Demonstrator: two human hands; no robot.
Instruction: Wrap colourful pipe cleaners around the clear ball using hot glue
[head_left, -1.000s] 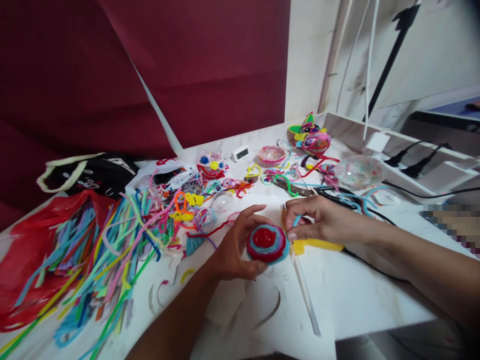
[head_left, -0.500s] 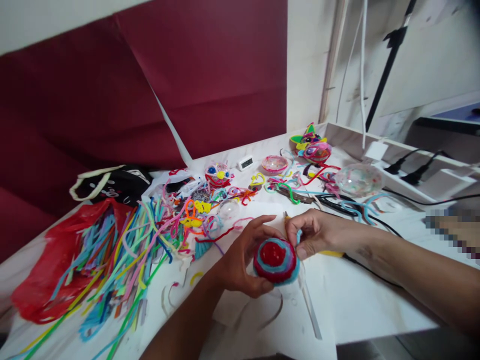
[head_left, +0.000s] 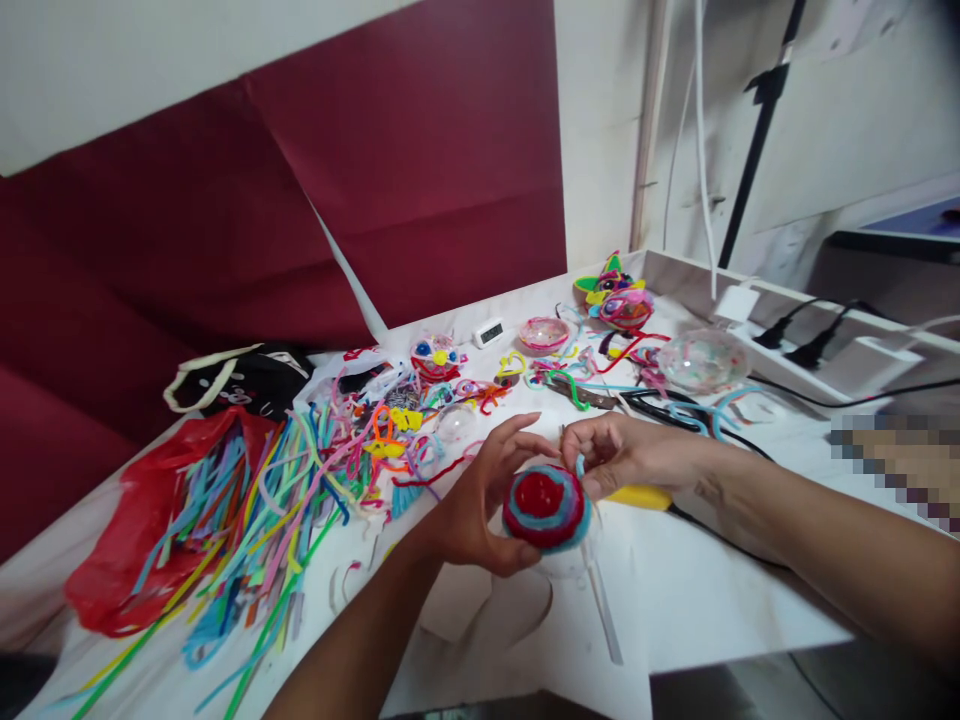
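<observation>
A rounded piece wound in red and blue fuzzy strands (head_left: pixel 546 507) is held up over the white paper. My left hand (head_left: pixel 487 505) grips it from the left, thumb below and fingers behind its upper edge. At its upper right, my right hand (head_left: pixel 611 455) pinches the light blue strand end (head_left: pixel 580 466) between thumb and fingers. Under my right hand lies a tool with a yellow handle (head_left: pixel 640 497) and a black cord. A thin clear strip (head_left: pixel 602 600) lies on the paper below the wound piece.
Many loose pipe cleaners (head_left: pixel 277 510) spill from a red plastic bag (head_left: pixel 124 540) at the left. Behind are a black pouch (head_left: pixel 259 388), a small white clock (head_left: pixel 488 333), a pink-rimmed bowl (head_left: pixel 544 336) and a clear bowl (head_left: pixel 705 360). Scissors (head_left: pixel 645 402) lie right of centre.
The camera view has shifted slightly. The wound piece has tilted a little in my left hand, and my right hand stays pinched at its edge.
</observation>
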